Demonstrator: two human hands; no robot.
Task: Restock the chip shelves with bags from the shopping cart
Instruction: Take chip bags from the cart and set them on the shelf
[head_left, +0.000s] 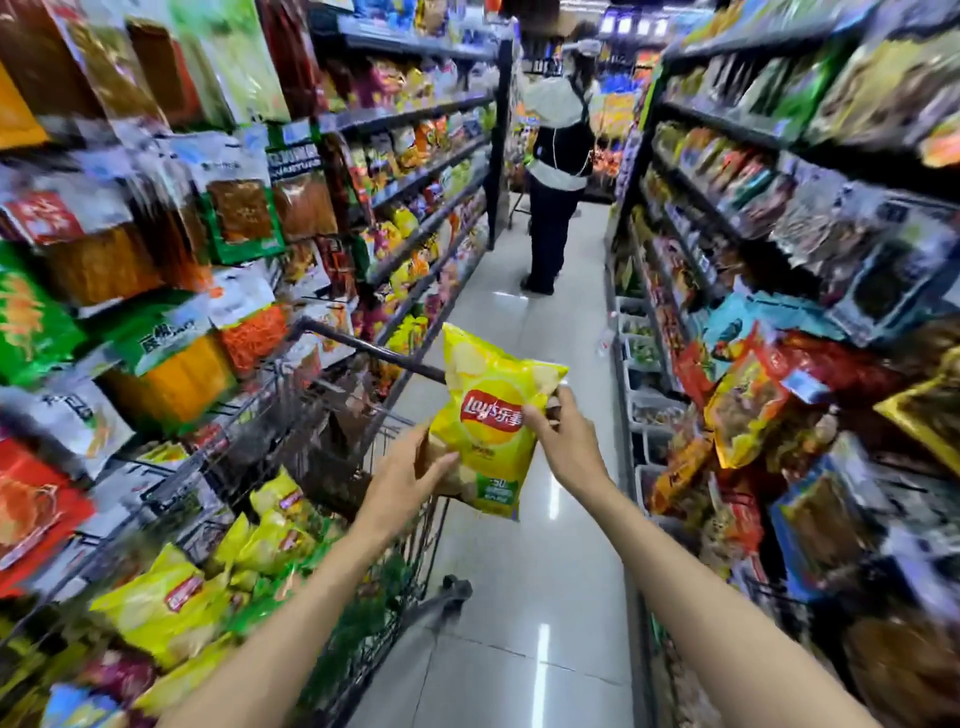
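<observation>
A yellow Lay's chip bag (491, 410) is held up over the aisle, just right of the shopping cart (332, 431). My left hand (410, 475) grips its lower left corner with the thumb over the front. My right hand (563, 434) pinches its right edge. The wire cart at lower left holds several more chip bags (171, 603), mostly yellow, with some green and purple ones. The chip shelves (426, 171) run along the left side of the aisle further ahead.
Packed snack shelves line both sides: hanging packs at left (156, 218), bagged snacks at right (779, 260). A person (558, 156) stands at the far end of the aisle beside another cart. The tiled floor (540, 597) runs between the shelves.
</observation>
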